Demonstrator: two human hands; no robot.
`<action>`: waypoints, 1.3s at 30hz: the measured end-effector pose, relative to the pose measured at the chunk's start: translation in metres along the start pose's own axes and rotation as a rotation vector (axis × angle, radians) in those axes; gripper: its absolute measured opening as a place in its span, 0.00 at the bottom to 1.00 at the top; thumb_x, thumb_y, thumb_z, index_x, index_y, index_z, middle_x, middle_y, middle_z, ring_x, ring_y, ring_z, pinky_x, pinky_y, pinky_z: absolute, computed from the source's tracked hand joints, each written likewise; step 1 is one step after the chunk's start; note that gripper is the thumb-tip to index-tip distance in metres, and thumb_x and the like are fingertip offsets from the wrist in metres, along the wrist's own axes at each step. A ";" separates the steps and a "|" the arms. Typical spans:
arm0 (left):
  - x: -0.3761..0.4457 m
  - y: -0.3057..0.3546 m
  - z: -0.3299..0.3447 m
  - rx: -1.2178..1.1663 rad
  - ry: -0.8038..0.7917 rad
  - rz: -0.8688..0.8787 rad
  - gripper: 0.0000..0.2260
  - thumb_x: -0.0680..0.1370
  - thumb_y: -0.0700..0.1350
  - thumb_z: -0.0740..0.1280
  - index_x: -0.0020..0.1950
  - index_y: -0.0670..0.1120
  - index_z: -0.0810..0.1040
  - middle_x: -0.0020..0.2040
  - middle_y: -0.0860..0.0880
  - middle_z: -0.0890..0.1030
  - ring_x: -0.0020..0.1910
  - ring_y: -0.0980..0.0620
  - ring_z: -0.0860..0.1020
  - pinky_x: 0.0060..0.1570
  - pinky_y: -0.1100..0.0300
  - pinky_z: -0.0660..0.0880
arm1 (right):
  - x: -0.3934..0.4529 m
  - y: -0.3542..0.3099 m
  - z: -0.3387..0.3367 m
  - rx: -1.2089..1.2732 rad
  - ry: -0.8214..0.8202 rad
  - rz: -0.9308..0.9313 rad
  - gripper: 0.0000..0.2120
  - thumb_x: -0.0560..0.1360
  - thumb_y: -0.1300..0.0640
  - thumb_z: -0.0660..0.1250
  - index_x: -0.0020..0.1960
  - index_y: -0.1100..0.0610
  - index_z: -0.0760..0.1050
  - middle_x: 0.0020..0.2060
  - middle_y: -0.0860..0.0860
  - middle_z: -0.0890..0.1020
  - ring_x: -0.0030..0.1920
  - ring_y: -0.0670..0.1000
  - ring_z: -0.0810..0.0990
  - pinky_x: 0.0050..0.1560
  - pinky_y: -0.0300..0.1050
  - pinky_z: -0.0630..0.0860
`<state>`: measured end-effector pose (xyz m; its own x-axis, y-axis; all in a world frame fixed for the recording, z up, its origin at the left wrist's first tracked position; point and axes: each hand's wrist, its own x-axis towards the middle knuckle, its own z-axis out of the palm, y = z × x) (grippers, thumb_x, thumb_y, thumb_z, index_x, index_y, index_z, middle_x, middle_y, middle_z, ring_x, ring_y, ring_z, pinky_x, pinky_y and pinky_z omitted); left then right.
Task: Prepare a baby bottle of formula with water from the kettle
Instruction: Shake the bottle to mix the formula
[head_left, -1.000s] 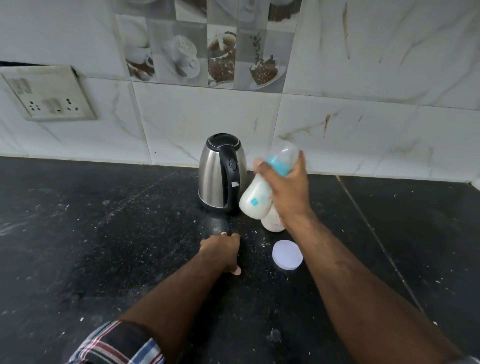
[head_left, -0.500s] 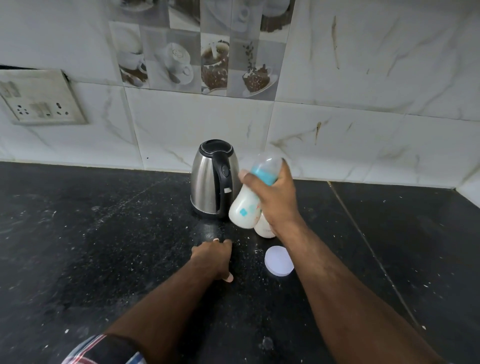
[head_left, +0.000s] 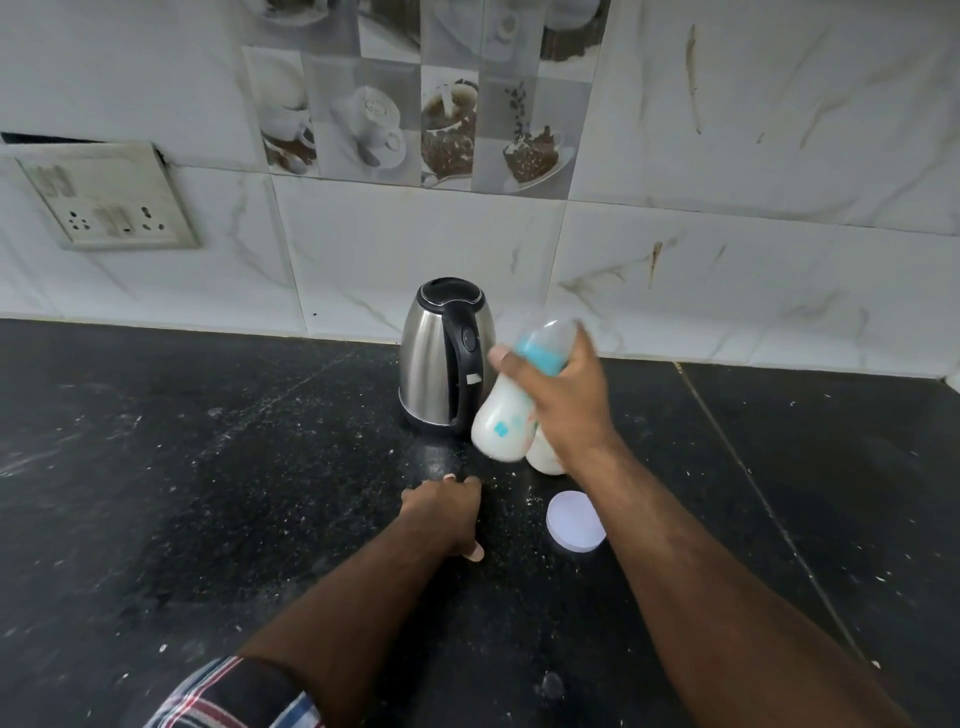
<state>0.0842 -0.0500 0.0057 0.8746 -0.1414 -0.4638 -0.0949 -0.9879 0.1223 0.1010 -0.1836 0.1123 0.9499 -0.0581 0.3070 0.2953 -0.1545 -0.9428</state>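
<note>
My right hand (head_left: 563, 400) grips a baby bottle (head_left: 506, 423) full of white liquid, with a blue collar and clear cap, tilted top-right and blurred, above the counter. Just left of it stands a steel kettle (head_left: 434, 364) with a black handle and a closed lid. A white container (head_left: 544, 456) stands behind my right wrist, mostly hidden. Its round white lid (head_left: 574, 520) lies flat on the counter. My left hand (head_left: 447, 512) rests on the black counter (head_left: 208, 493) with fingers curled under, holding nothing.
A tiled wall (head_left: 415, 249) runs behind the counter, with a socket plate (head_left: 111, 200) at the left. White powder specks dot the dark stone around my hands. A seam (head_left: 753, 483) crosses the counter at the right.
The bottle in my right hand has shifted slightly, blurred as if being shaken. My left hand stays in place on the counter. The camera view has shifted a little.
</note>
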 end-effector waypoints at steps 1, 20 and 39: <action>0.000 0.000 0.001 0.002 -0.001 -0.002 0.40 0.72 0.56 0.78 0.78 0.48 0.62 0.74 0.43 0.72 0.72 0.38 0.73 0.67 0.37 0.73 | 0.001 -0.001 0.000 0.035 0.024 -0.010 0.19 0.69 0.57 0.81 0.51 0.51 0.73 0.42 0.48 0.81 0.38 0.46 0.80 0.42 0.44 0.79; 0.000 0.000 0.001 0.006 0.014 0.002 0.40 0.72 0.56 0.78 0.77 0.47 0.64 0.72 0.43 0.74 0.70 0.39 0.74 0.67 0.37 0.74 | -0.012 0.002 0.002 -0.086 -0.125 0.013 0.21 0.68 0.54 0.82 0.53 0.46 0.73 0.44 0.43 0.81 0.40 0.40 0.81 0.45 0.41 0.80; 0.003 0.000 0.002 0.017 0.005 0.000 0.39 0.73 0.57 0.77 0.77 0.47 0.63 0.75 0.42 0.71 0.74 0.37 0.71 0.74 0.23 0.50 | -0.002 -0.008 -0.003 0.034 0.001 0.011 0.19 0.68 0.55 0.82 0.50 0.50 0.74 0.42 0.47 0.82 0.39 0.45 0.81 0.44 0.44 0.80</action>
<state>0.0863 -0.0504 0.0027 0.8770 -0.1413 -0.4593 -0.1031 -0.9889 0.1073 0.0964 -0.1851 0.1199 0.9529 -0.0609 0.2972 0.2885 -0.1205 -0.9499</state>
